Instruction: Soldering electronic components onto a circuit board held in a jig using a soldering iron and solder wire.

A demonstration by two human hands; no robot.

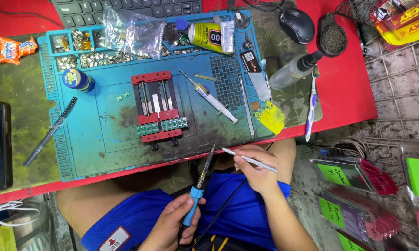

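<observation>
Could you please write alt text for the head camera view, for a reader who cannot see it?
A seated person holds a blue-handled soldering iron in the left hand and thin metal tweezers in the right hand, at the near edge of a blue work mat. On the mat sits a red clamp fixture.
</observation>
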